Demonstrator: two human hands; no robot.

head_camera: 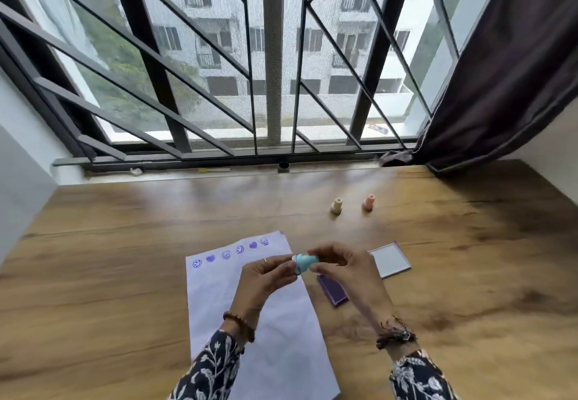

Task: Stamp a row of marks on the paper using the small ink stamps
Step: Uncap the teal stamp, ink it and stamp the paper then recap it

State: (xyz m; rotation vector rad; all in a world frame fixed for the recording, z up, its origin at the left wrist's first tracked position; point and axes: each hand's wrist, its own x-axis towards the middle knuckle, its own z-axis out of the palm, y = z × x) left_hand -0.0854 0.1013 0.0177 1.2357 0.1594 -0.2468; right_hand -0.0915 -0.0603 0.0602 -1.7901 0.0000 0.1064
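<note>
A white sheet of paper (pixel 225 299) lies on the wooden table, with a row of several purple marks (pixel 231 253) along its top edge, smiley faces and hearts. A small light-blue stamp (pixel 304 262) is held sideways above the paper's right edge. My left hand (pixel 262 280) pinches its left end and my right hand (pixel 341 270) grips its right end. A purple ink pad (pixel 333 291) lies open just below my right hand, with its lid (pixel 391 260) flat to the right.
A cream stamp (pixel 337 206) and a pink stamp (pixel 369 202) stand upright farther back on the table (pixel 125 243). A barred window (pixel 272 71) runs along the far edge. A dark curtain (pixel 506 71) hangs at the right.
</note>
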